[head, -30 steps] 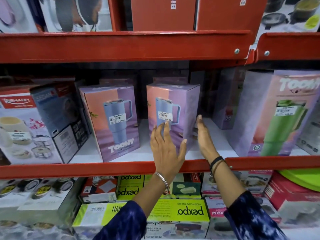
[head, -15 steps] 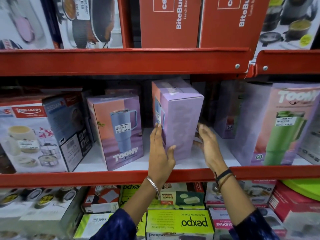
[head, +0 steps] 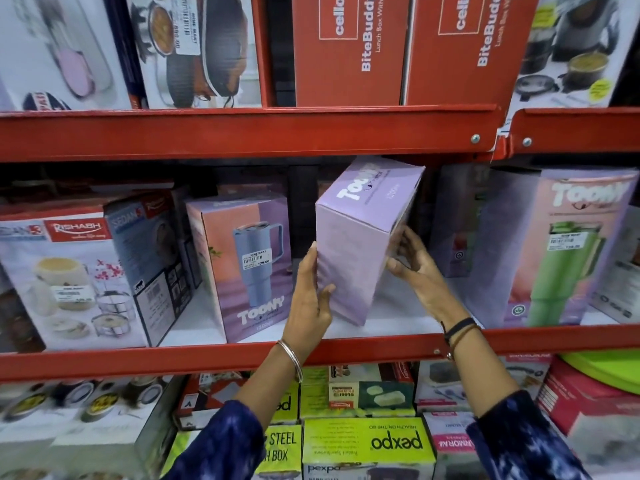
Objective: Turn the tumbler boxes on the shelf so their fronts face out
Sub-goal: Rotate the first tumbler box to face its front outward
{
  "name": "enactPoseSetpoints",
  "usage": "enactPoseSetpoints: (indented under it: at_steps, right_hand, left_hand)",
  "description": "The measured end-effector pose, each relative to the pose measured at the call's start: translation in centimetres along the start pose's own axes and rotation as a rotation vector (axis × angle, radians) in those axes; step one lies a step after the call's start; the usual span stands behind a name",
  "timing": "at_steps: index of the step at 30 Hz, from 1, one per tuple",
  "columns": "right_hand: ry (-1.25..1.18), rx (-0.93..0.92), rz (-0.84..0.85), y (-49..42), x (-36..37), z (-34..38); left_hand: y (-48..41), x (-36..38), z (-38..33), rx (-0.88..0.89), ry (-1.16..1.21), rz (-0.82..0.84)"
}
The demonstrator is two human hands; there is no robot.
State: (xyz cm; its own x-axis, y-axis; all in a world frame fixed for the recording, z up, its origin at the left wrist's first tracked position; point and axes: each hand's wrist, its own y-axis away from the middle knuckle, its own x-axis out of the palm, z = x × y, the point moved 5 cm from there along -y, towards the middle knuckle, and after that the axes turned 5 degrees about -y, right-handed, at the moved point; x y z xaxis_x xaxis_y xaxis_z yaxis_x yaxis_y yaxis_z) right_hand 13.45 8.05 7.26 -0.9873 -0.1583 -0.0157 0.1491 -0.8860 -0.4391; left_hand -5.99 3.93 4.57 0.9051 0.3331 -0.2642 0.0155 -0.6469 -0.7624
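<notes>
A lilac tumbler box is tilted on the middle shelf, its plain side and its printed top facing me. My left hand presses its left face and my right hand grips its right edge. To its left a second tumbler box stands upright with its blue-tumbler picture facing out. On the right stands a larger tumbler box with a green tumbler picture facing out. A further lilac box stands behind, showing a plain side.
The red shelf rail runs below the boxes and another red rail runs close above them. Steel lunch-box cartons fill the shelf's left end. Red cartons sit above, green boxes below.
The middle box stood with its picture facing out, then my hands turned and tipped it, so its plain side and top now face me. The view has shifted upward.
</notes>
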Motion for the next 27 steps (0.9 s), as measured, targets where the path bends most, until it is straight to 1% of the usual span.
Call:
enactPoseSetpoints:
  at_steps: [3,5,9,11,17,22,24,27]
  right_hand:
    - [-0.017,-0.034,-0.075,0.6,0.1,0.4]
    - [-0.016,-0.053,-0.126,1.0,0.1,0.5]
    - [-0.004,-0.070,-0.221,1.5,0.1,0.5]
    - [0.010,-0.073,-0.262,1.7,0.2,0.5]
    - [0.045,-0.076,-0.396,2.0,-0.5,-0.4]
    - [0.037,-0.028,-0.422,2.3,-0.7,-1.3]
    - [-0.016,0.000,-0.421,2.5,-0.6,-1.7]
    - [-0.096,0.063,-0.435,2.6,-0.4,-2.1]
  left_hand:
    - [-0.2,0.1,0.0,-0.007,-0.086,-0.120]
    - [-0.2,0.0,0.0,0.012,-0.103,-0.210]
    - [0.1,0.2,-0.6,0.041,-0.040,-0.250]
    - [0.1,0.5,-1.2,0.035,-0.017,-0.214]
    - [-0.9,0.7,-1.5,-0.077,-0.002,-0.073]
    - [-2.2,0.4,-0.6,-0.136,-0.005,-0.004]
    - [-2.8,0.2,-0.2,-0.160,-0.015,0.015]
    - [-3.3,0.1,0.0,-0.151,-0.028,0.038]
